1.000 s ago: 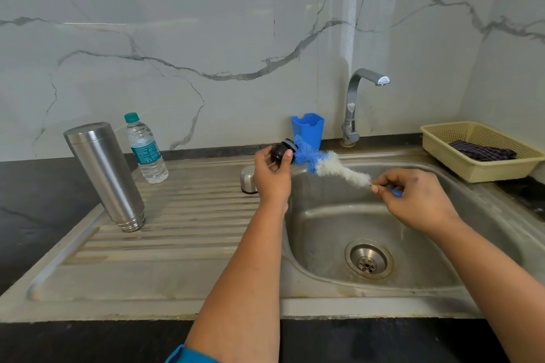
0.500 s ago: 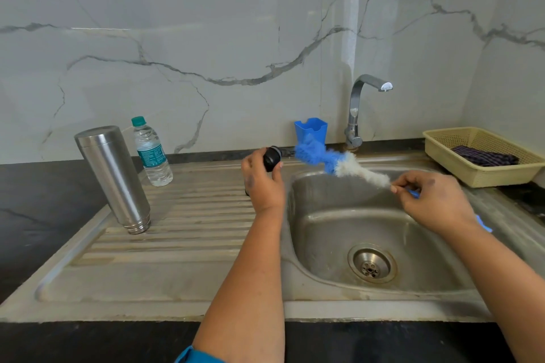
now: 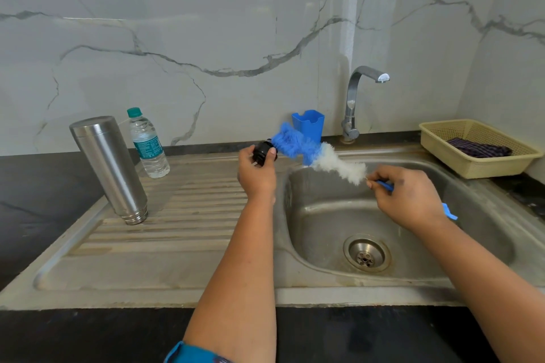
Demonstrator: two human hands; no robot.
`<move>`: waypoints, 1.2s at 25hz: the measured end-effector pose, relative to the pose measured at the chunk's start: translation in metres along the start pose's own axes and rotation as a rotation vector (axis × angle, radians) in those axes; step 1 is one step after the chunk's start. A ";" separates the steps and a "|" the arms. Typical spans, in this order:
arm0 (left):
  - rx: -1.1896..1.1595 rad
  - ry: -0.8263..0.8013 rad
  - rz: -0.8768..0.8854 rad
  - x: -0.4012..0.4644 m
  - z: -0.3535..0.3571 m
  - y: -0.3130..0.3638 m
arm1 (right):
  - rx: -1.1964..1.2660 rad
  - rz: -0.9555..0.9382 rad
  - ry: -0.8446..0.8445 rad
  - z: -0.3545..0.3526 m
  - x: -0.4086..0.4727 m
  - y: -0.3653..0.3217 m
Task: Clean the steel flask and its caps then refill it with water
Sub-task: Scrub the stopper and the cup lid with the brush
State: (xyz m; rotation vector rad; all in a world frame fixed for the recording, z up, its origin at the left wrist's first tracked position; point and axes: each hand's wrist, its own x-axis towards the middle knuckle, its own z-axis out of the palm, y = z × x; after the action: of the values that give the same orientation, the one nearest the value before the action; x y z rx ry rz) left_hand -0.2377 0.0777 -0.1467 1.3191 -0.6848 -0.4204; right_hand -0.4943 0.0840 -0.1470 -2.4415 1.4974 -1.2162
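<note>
Brush (image 3: pixel 306 150) tip seemingly inside black cap (image 3: pixel 263 153), above sink (image 3: pixel 283 295) rim.

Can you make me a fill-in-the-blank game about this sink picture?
1. The left hand holds a small ____ cap.
2. The right hand holds a bottle brush with blue and ____ bristles.
3. The steel flask stands upside down on the ____.
4. The plastic water bottle has a ____ lid.

Missing words: black, white, drainboard, green
</note>
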 end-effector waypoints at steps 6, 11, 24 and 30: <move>0.073 -0.155 0.080 -0.010 0.003 -0.005 | 0.016 -0.020 0.011 0.005 0.000 -0.007; -0.004 -0.094 0.015 0.008 -0.012 -0.008 | 0.026 -0.063 0.002 0.005 -0.007 -0.008; -0.378 -0.130 -0.125 0.009 -0.012 -0.001 | 0.167 -0.134 -0.222 0.008 -0.006 -0.003; -0.391 -0.140 -0.107 0.009 -0.009 -0.007 | 0.029 -0.069 -0.304 0.001 -0.002 0.001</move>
State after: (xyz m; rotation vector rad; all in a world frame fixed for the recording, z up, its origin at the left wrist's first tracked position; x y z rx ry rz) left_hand -0.2247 0.0775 -0.1520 0.9631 -0.6122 -0.7013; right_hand -0.4950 0.0845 -0.1497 -2.5352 1.3130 -0.8184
